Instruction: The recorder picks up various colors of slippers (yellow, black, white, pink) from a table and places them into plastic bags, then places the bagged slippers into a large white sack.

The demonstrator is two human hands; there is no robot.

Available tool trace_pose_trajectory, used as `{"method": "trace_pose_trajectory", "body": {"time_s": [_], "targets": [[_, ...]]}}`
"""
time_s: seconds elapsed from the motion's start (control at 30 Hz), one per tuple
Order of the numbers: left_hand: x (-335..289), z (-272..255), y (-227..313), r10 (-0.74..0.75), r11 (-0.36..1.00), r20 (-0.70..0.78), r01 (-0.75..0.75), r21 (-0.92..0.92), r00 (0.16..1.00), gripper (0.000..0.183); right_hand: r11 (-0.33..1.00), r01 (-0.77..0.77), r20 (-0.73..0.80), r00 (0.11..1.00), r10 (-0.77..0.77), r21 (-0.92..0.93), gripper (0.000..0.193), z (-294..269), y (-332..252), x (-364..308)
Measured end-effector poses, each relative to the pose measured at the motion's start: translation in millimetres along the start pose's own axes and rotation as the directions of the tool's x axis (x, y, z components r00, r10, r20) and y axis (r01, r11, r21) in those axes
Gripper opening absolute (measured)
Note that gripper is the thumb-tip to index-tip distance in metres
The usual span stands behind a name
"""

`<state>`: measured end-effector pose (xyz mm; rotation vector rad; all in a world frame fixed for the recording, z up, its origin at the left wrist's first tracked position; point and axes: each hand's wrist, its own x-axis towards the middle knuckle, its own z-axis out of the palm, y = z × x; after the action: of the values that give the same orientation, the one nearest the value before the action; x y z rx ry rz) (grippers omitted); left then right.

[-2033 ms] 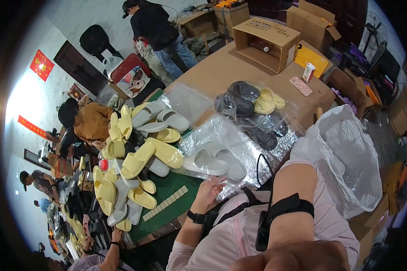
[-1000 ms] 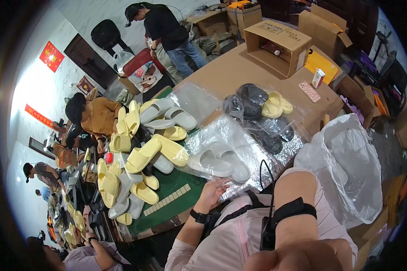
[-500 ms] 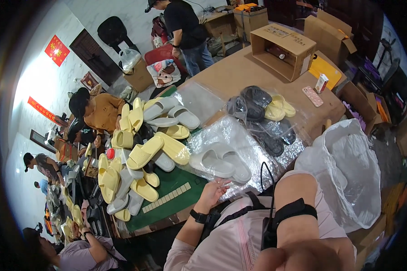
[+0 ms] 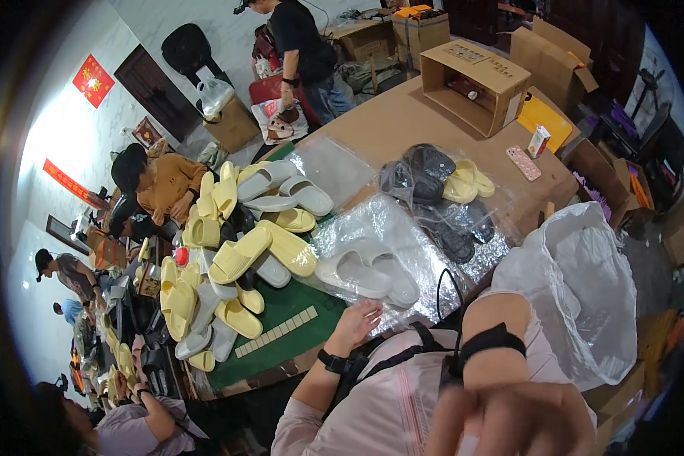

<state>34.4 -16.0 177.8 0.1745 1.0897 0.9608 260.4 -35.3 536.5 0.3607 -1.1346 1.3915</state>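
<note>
A pair of grey slide slippers (image 4: 365,275) lies in a clear plastic bag (image 4: 425,262) at the near table edge. My left hand (image 4: 357,325) is at the bag's near edge, its curled fingers closed on the plastic film. Close to the camera at the lower right, my right hand (image 4: 509,422) is raised and smeared by motion, so whether it holds anything is unclear. Left of the bag, yellow slide slippers (image 4: 239,254) and grey slide slippers (image 4: 305,196) lie in a loose heap. Beyond the bag lie bagged dark slippers (image 4: 431,163) and bagged yellow slippers (image 4: 469,181).
A large white sack (image 4: 577,296) stands to the right. An open cardboard box (image 4: 475,83), a pink phone (image 4: 524,163) and a small carton (image 4: 538,141) sit on the table's far part. A green mat (image 4: 281,353) lies at the near left. Several other people are around.
My right hand has shifted and its fingers have spread somewhat, with more blur. My left hand stays at the bag's edge. The person in black at the back has reached toward a printed bag.
</note>
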Motion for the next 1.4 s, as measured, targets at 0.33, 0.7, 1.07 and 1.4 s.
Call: {"method": "trace_pose_trajectory", "body": {"time_s": [0.33,0.7,1.07,1.4], "targets": [[-40.4,33.8,73.5,0.256,0.953,0.394,-0.162,-0.257,0.883,0.007,-0.273,0.017,-0.232,0.481,0.846,-0.962,0.09,-202.0,167.1,-101.5],[-94.6,65.0,108.3,0.35,0.928,0.458,-0.368,-0.053,0.817,0.044,-0.157,-0.1,-0.183,0.673,0.717,-0.982,0.029,-203.3,173.5,-67.7],[-122.9,60.5,119.4,0.511,0.854,0.39,-0.504,-0.128,0.766,0.074,-0.13,0.375,0.328,0.901,0.285,-0.918,0.019,-142.2,131.9,18.3],[-142.5,61.8,108.0,0.109,0.859,0.7,-0.421,0.291,0.706,0.017,0.261,0.067,0.269,0.19,0.944,-0.963,0.054,-195.0,186.6,-19.0]]}}
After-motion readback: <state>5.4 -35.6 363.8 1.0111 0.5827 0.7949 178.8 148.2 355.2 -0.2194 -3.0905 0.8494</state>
